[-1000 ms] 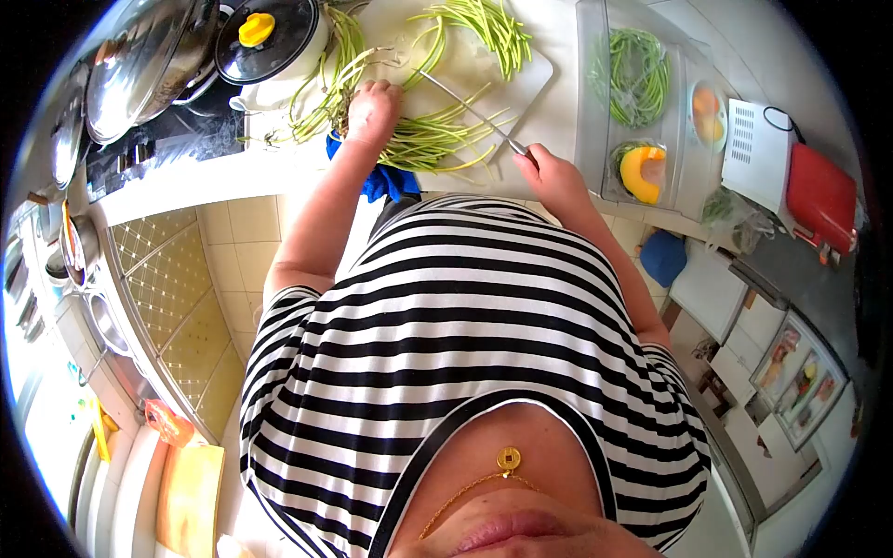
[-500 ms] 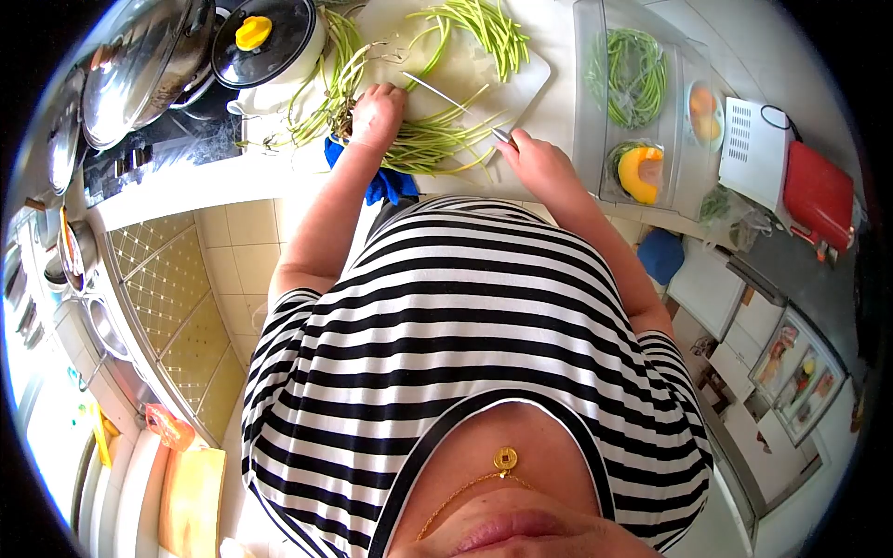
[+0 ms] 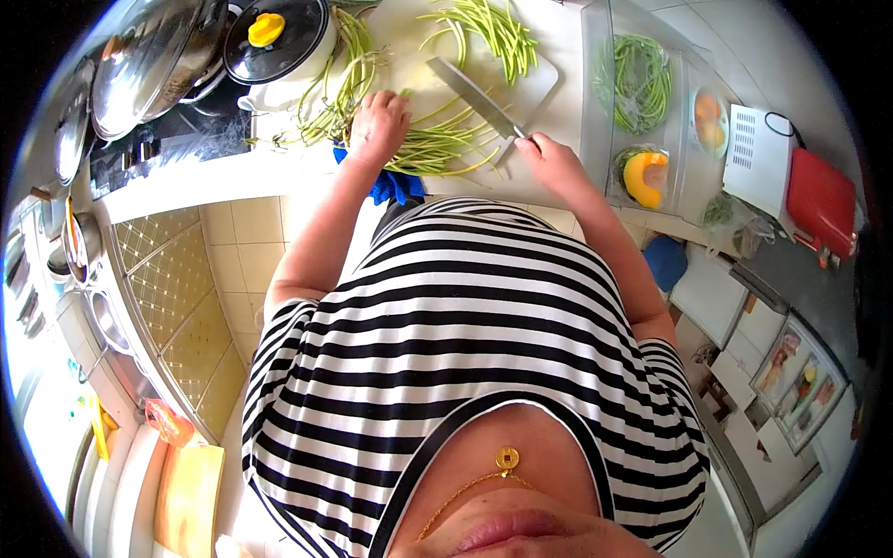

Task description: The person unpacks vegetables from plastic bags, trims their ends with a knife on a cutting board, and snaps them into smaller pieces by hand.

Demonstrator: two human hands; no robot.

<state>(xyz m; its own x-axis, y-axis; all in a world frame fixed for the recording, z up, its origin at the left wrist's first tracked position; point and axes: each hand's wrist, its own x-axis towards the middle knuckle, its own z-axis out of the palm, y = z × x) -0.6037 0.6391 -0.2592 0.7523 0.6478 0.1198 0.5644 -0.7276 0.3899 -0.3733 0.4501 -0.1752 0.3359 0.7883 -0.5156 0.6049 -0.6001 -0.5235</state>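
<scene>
Head view: the right hand (image 3: 553, 166) has its fingers closed around the handle of a knife (image 3: 472, 94), with the blade angled across the white cutting board (image 3: 541, 78). The left hand (image 3: 377, 128) is positioned at the near bunch of green stems (image 3: 435, 159), along the board's near side; its finger grip cannot be determined. A far bunch of green stems (image 3: 496, 42) lies at the board's far side.

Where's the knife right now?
In the head view, the knife is at upper centre, handle in the right hand, blade over the cutting board between two bunches of stalks.
</scene>
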